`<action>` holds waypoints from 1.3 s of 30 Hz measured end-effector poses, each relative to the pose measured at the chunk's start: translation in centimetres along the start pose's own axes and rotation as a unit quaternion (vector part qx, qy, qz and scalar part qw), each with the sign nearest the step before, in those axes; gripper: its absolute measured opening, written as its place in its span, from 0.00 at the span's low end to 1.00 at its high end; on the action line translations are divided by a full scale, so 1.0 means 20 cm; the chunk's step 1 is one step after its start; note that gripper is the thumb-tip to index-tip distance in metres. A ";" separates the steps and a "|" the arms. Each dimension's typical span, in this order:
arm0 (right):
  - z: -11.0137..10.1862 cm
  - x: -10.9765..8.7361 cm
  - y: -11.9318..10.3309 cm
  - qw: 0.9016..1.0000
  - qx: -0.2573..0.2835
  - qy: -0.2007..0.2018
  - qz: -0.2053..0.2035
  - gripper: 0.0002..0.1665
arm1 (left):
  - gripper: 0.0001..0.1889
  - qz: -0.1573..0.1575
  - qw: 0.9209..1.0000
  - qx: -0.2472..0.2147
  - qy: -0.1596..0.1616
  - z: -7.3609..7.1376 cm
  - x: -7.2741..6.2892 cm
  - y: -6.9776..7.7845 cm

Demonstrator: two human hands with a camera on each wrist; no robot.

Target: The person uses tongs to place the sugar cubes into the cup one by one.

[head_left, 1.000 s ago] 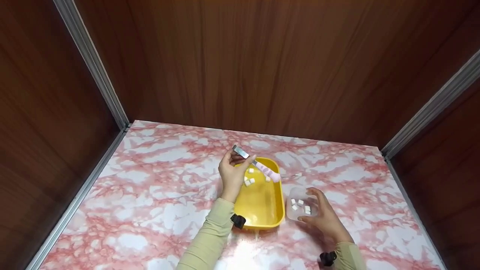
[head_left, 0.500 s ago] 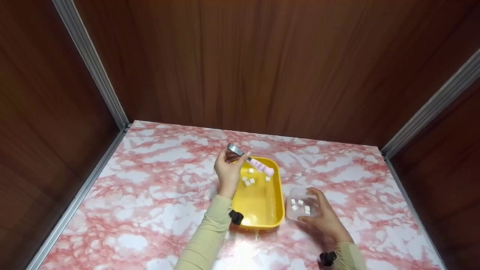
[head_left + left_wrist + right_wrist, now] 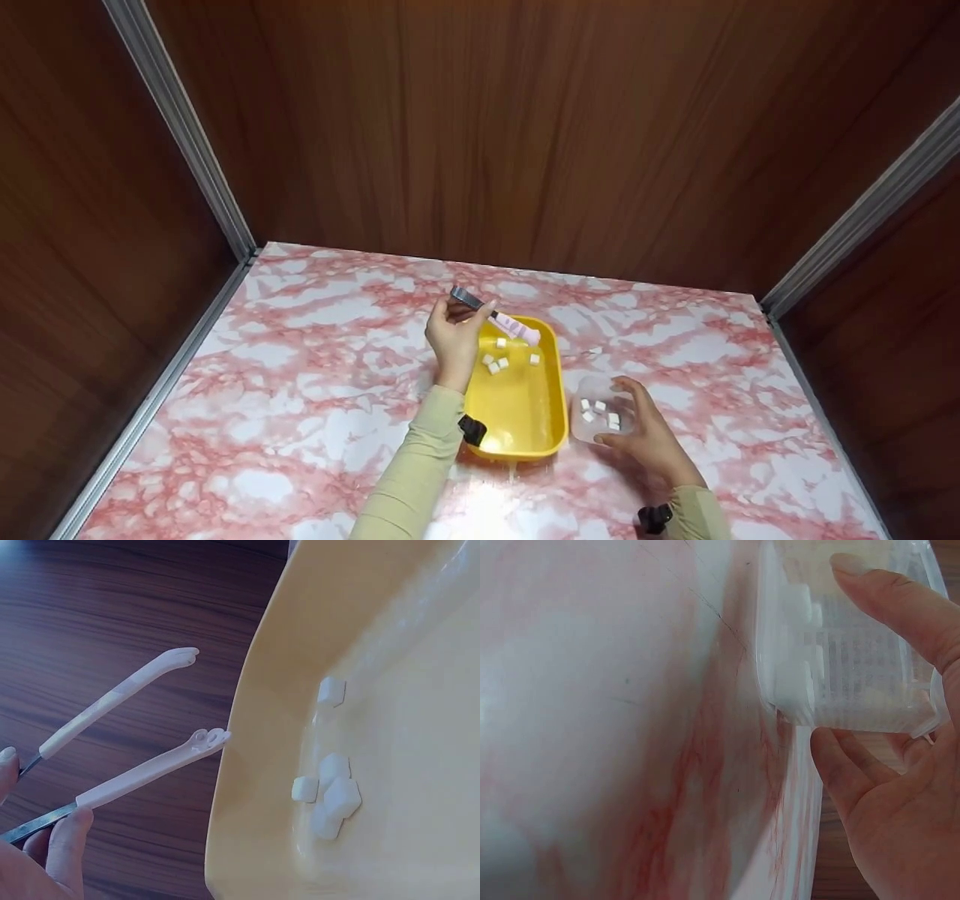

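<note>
Tongs (image 3: 511, 325) in left hand (image 3: 454, 349), translucent tub (image 3: 594, 387) in right hand (image 3: 654, 441)

The tray (image 3: 517, 420) is yellow, cubes (image 3: 534, 359) white, tongs (image 3: 516, 328) pink and silver, table (image 3: 300, 382) marbled red and white.

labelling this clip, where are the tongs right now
In the head view, the tongs are in the left hand, pink ends at the far end of the yellow tray, left of the clear container.
</note>
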State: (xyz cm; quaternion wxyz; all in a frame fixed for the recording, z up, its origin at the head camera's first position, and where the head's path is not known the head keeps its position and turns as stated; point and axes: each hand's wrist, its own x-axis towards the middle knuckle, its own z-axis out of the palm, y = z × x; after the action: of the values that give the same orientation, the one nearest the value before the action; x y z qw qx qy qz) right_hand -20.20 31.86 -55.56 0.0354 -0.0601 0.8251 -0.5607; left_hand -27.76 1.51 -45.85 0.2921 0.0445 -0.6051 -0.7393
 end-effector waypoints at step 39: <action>-0.01 -0.01 0.00 1.000 -0.021 -0.005 -0.012 0.57 | 0.16 0.031 0.996 0.076 0.045 0.04 0.08 -0.25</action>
State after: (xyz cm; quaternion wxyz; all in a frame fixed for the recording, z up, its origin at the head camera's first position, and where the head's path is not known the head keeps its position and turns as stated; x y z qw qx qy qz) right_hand -20.10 31.96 -55.51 0.0311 -0.0738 0.8358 -0.5432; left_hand -31.29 1.99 -49.81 0.3372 0.0810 -0.6472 -0.6789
